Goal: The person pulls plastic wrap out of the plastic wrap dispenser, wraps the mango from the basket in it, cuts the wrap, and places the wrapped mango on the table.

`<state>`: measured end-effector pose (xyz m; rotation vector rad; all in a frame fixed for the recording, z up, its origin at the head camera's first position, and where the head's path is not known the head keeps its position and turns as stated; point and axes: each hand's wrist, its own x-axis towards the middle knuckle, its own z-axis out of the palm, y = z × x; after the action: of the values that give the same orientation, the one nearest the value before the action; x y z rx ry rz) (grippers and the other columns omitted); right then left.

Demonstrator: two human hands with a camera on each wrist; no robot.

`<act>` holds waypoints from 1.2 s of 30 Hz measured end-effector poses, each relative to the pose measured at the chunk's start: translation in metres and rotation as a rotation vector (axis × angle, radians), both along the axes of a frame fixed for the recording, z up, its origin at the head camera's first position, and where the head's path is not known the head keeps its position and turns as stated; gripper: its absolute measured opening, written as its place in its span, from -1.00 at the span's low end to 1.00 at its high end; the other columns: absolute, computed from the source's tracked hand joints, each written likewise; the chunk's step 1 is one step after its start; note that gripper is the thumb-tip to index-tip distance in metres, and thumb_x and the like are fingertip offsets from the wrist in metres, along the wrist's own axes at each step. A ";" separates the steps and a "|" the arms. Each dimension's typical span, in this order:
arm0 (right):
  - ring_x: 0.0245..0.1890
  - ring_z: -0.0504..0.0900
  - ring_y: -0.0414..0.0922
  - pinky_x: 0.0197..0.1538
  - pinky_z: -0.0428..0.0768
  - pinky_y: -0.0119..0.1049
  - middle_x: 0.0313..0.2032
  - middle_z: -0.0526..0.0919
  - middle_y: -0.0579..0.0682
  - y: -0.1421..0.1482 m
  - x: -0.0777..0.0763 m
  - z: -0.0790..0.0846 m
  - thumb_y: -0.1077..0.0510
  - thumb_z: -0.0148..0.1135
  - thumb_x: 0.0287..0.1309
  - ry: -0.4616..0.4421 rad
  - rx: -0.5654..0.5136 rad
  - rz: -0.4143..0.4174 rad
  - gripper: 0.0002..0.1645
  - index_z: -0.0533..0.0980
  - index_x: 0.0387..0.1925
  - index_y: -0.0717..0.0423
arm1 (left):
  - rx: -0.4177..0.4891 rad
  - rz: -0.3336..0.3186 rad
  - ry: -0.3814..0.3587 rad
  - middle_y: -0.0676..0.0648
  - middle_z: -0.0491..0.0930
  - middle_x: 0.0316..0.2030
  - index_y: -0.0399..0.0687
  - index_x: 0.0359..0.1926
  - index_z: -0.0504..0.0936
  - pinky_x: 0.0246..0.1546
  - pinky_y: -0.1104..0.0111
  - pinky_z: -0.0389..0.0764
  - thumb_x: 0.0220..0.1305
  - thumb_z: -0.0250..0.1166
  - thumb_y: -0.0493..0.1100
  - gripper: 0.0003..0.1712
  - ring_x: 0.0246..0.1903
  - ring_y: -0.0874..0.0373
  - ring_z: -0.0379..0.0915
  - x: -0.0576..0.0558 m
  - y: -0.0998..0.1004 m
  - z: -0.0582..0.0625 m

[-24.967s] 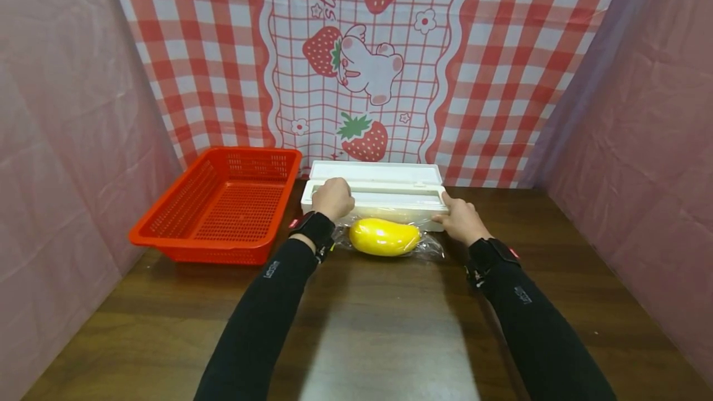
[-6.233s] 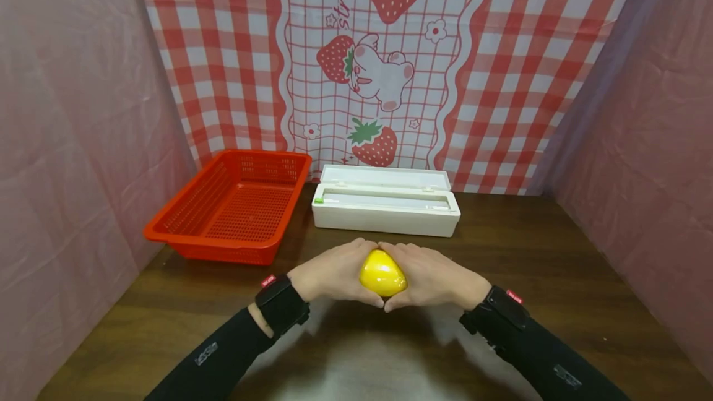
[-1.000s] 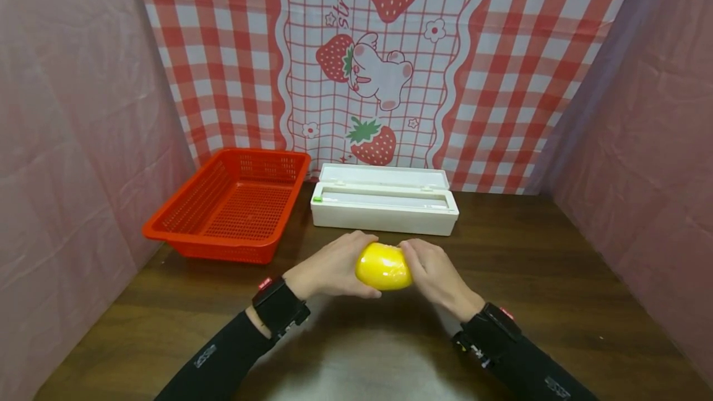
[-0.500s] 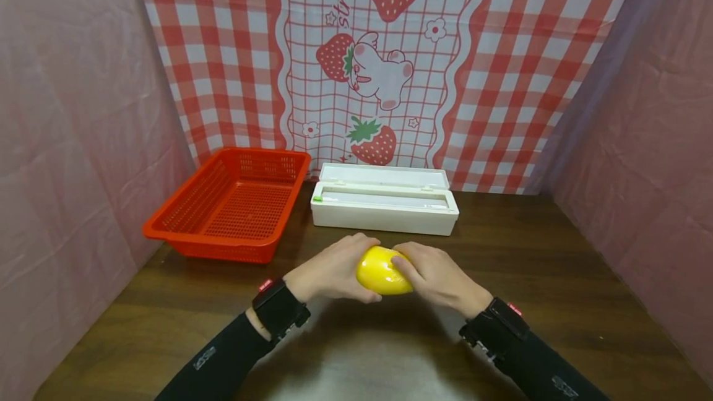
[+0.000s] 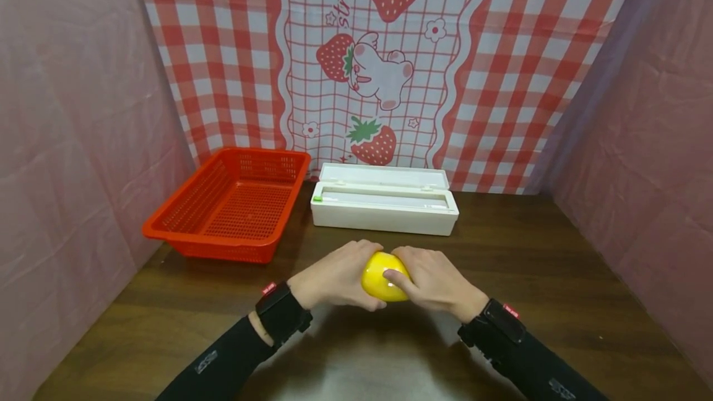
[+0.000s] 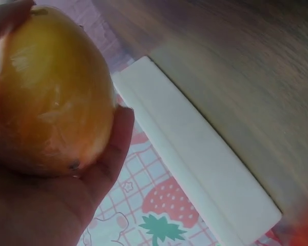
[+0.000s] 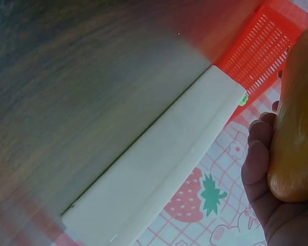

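Observation:
A yellow mango (image 5: 375,278) is held between both hands above the table, in front of the white box. Clear film clings to its skin, with wrinkles showing in the left wrist view on the mango (image 6: 56,97). My left hand (image 5: 337,276) grips its left side, thumb below. From the right, my right hand (image 5: 437,280) holds the other end, its thumb lying across the near face. In the right wrist view, curled fingers (image 7: 256,154) support the mango (image 7: 300,128). The white cling film dispenser (image 5: 384,218) stands behind the hands, lid raised, a green piece at its left end.
A red plastic basket (image 5: 203,241) stands at the left, beside the dispenser. The brown wooden table (image 5: 557,302) runs to pink cloth walls on both sides. A checked strawberry cloth (image 5: 501,79) hangs at the back.
Earlier the film-wrapped mango lay before the dispenser with both hands at the dispenser; later both hands lifted it. Within the last second it turned slightly, and my right thumb shifted onto its near face.

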<state>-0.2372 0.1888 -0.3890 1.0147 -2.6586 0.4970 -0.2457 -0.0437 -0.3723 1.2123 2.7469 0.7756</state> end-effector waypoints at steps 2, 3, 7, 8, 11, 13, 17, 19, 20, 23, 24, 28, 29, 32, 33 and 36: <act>-0.46 0.42 -0.32 -0.31 0.51 -0.37 -0.40 0.50 -0.27 0.000 0.001 -0.001 -0.20 0.06 0.43 -0.006 0.004 0.000 -0.60 0.54 -0.11 0.02 | -0.011 -0.011 0.001 0.05 0.51 0.06 -0.02 0.31 0.37 -0.04 0.41 0.54 -0.02 0.54 0.26 -0.05 -0.09 0.19 0.39 0.001 0.000 0.000; -0.46 0.41 -0.32 -0.31 0.50 -0.38 -0.42 0.48 -0.29 -0.001 0.002 -0.001 -0.19 0.06 0.43 -0.007 0.005 -0.001 -0.61 0.54 -0.12 0.01 | -0.014 -0.016 -0.001 0.05 0.51 0.04 -0.02 0.30 0.38 -0.06 0.42 0.54 -0.01 0.53 0.26 -0.06 -0.10 0.19 0.40 0.001 0.000 -0.001; -0.50 0.39 -0.33 -0.34 0.49 -0.39 -0.46 0.43 -0.31 -0.002 0.004 -0.003 -0.19 0.06 0.43 0.006 0.012 0.000 -0.64 0.53 -0.19 -0.01 | -0.008 -0.040 -0.006 0.08 0.49 -0.06 0.01 0.25 0.41 -0.13 0.46 0.54 0.00 0.53 0.27 -0.12 -0.16 0.21 0.40 0.000 -0.001 -0.003; -0.50 0.39 -0.33 -0.35 0.48 -0.40 -0.47 0.42 -0.31 -0.002 0.004 -0.004 -0.19 0.06 0.43 0.011 0.016 0.000 -0.65 0.53 -0.20 -0.01 | -0.006 -0.045 -0.009 0.09 0.49 -0.07 0.01 0.25 0.41 -0.14 0.47 0.54 0.00 0.53 0.27 -0.12 -0.17 0.21 0.40 0.000 -0.001 -0.003; -0.52 0.37 -0.32 -0.36 0.46 -0.40 -0.49 0.39 -0.30 -0.002 0.004 -0.005 -0.18 0.06 0.43 0.014 0.024 -0.005 -0.65 0.51 -0.22 -0.01 | -0.011 -0.050 -0.007 0.09 0.48 -0.06 -0.01 0.27 0.41 -0.14 0.48 0.53 0.01 0.53 0.28 -0.10 -0.16 0.21 0.39 -0.001 -0.001 -0.005; -0.51 0.38 -0.32 -0.35 0.47 -0.39 -0.48 0.40 -0.29 -0.002 0.004 -0.006 -0.19 0.05 0.44 0.002 0.026 -0.009 -0.64 0.51 -0.19 0.00 | -0.020 -0.046 -0.007 0.08 0.48 -0.05 0.00 0.28 0.40 -0.14 0.48 0.54 0.01 0.53 0.28 -0.09 -0.16 0.21 0.39 0.000 -0.001 -0.005; -0.38 0.45 -0.29 -0.25 0.53 -0.35 -0.32 0.52 -0.24 0.001 0.004 -0.006 -0.25 0.02 0.44 -0.047 0.032 -0.006 -0.51 0.52 0.01 0.04 | -0.050 -0.029 0.004 0.06 0.47 -0.03 -0.01 0.28 0.39 -0.12 0.46 0.54 -0.01 0.54 0.27 -0.08 -0.15 0.21 0.39 -0.001 0.000 -0.004; -0.29 0.48 -0.27 -0.18 0.56 -0.32 -0.19 0.56 -0.21 0.003 0.004 -0.005 -0.30 0.03 0.41 -0.079 0.034 0.001 -0.42 0.48 0.15 0.05 | -0.061 -0.022 0.011 0.05 0.47 -0.02 -0.01 0.27 0.39 -0.11 0.44 0.54 -0.02 0.56 0.26 -0.08 -0.14 0.20 0.39 -0.003 0.000 -0.004; -0.26 0.48 -0.27 -0.17 0.57 -0.31 -0.14 0.56 -0.21 0.004 0.004 -0.004 -0.33 0.05 0.39 -0.098 0.034 0.004 -0.37 0.45 0.20 0.04 | -0.065 -0.020 0.015 0.05 0.47 -0.02 -0.01 0.27 0.39 -0.10 0.44 0.54 -0.03 0.57 0.25 -0.08 -0.13 0.20 0.38 -0.003 0.000 -0.003; -0.19 0.47 -0.28 -0.13 0.58 -0.32 -0.04 0.52 -0.22 0.007 0.004 -0.001 -0.40 0.12 0.30 -0.145 0.030 0.025 -0.25 0.37 0.29 -0.01 | -0.062 -0.017 0.008 0.05 0.47 0.02 0.01 0.27 0.38 -0.07 0.42 0.54 -0.04 0.59 0.24 -0.06 -0.11 0.19 0.38 -0.004 -0.001 -0.002; -0.18 0.46 -0.28 -0.12 0.58 -0.33 -0.03 0.50 -0.22 0.008 0.004 0.000 -0.41 0.16 0.27 -0.154 0.026 0.037 -0.23 0.36 0.29 -0.02 | -0.059 -0.016 -0.002 0.06 0.46 0.04 0.02 0.28 0.38 -0.06 0.42 0.55 -0.05 0.59 0.24 -0.05 -0.09 0.19 0.38 -0.004 -0.001 -0.002; -0.13 0.44 -0.28 -0.08 0.58 -0.32 0.00 0.48 -0.22 0.012 0.005 0.006 -0.44 0.29 0.15 -0.148 0.019 0.093 -0.07 0.31 0.36 0.00 | -0.055 -0.009 -0.020 0.06 0.45 0.11 0.04 0.33 0.34 0.01 0.38 0.55 -0.05 0.60 0.25 0.00 -0.04 0.19 0.37 -0.005 -0.004 0.000; -0.12 0.44 -0.28 -0.07 0.58 -0.31 0.01 0.48 -0.22 0.013 0.005 0.007 -0.43 0.32 0.13 -0.141 0.019 0.105 -0.04 0.30 0.37 0.01 | -0.053 -0.008 -0.023 0.05 0.45 0.12 0.04 0.34 0.33 0.03 0.37 0.55 -0.05 0.60 0.25 0.01 -0.03 0.18 0.37 -0.005 -0.004 0.000; -0.10 0.44 -0.26 -0.05 0.58 -0.30 0.02 0.48 -0.20 0.014 0.005 0.010 -0.41 0.36 0.11 -0.130 0.029 0.124 -0.01 0.29 0.38 0.03 | -0.049 -0.006 -0.029 0.04 0.42 0.17 0.02 0.38 0.30 0.07 0.36 0.54 -0.05 0.60 0.25 0.05 0.01 0.17 0.36 -0.006 -0.005 0.001; -0.09 0.44 -0.26 -0.05 0.58 -0.30 0.02 0.48 -0.20 0.015 0.004 0.010 -0.41 0.36 0.11 -0.133 0.031 0.125 -0.02 0.29 0.38 0.03 | -0.050 -0.006 -0.030 0.04 0.41 0.18 0.02 0.39 0.29 0.08 0.36 0.54 -0.05 0.60 0.25 0.07 0.01 0.18 0.35 -0.006 -0.005 0.001; -0.09 0.44 -0.26 -0.04 0.58 -0.30 0.02 0.48 -0.21 0.015 0.004 0.009 -0.39 0.37 0.12 -0.152 0.033 0.123 -0.04 0.30 0.37 0.01 | -0.055 -0.012 -0.036 0.02 0.38 0.20 -0.01 0.40 0.27 0.09 0.36 0.54 -0.04 0.59 0.25 0.08 0.03 0.17 0.35 -0.006 -0.005 0.000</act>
<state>-0.2329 0.2036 -0.3800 1.2012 -2.7563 0.5793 -0.2518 -0.0486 -0.3721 1.1910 2.7111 0.7086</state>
